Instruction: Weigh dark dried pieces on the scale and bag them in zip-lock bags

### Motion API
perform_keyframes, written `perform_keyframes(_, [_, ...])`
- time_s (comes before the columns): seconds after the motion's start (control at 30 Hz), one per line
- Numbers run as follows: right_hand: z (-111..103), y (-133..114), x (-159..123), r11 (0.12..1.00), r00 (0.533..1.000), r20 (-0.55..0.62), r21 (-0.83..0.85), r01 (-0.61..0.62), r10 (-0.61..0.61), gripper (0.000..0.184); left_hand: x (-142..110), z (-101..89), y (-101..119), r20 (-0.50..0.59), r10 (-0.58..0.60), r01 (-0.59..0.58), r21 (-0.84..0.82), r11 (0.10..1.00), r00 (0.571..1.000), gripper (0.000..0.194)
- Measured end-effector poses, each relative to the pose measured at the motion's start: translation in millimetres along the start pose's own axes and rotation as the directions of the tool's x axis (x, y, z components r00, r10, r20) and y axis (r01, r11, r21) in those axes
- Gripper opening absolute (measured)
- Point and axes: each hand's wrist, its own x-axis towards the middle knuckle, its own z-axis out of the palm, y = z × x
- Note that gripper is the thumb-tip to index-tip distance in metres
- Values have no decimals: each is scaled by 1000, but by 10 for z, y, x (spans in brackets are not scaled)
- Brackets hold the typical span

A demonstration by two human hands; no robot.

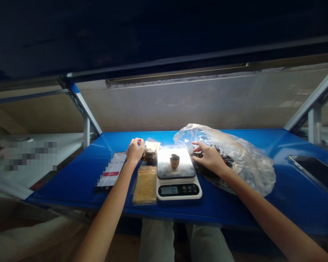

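Observation:
A white kitchen scale (179, 190) stands before me, its display reading about 10.0. On its plate sits a small brown cup (174, 162) with dark, dried-looking pieces in it. My right hand (208, 157) is at the mouth of a large clear plastic bag (251, 165), over dark loose pieces (227, 160). Its thumb and fingers are apart, and nothing shows between them. Left of the scale, my left hand (135, 150) is closed with its fingers curled, and nothing shows in it. Beside it are small filled packets (151, 150). Nearer me lies a stack of flat yellowish zip bags (145, 185).
A phone with a lit timer screen (113, 170) lies left of my left hand. Another dark phone (315, 173) is at the right of the blue table (71, 178). Metal posts (89, 112) flank the table, and a dark shelf (164, 36) hangs above.

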Motion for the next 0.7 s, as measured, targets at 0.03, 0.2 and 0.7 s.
perform_keyframes(0.03, [-6, -6, 0, 1000, 1000, 0, 5, -13, 13, 52, -3, -4, 5, 1, -1, 1, -2, 1000, 1000, 30])
perform_keyframes(0.2, [-30, -39, -3, 999, 998, -47, 13, -45, 46, 48, -9, -23, 20, 4, 5, -4, -12, 1000, 1000, 32])
perform_keyframes(0.7, [26, -33, 7, 999, 1000, 30, 32, 10, -11, 46, 26, 0, -26, 18, 4, -4, -9, 1000, 1000, 35])
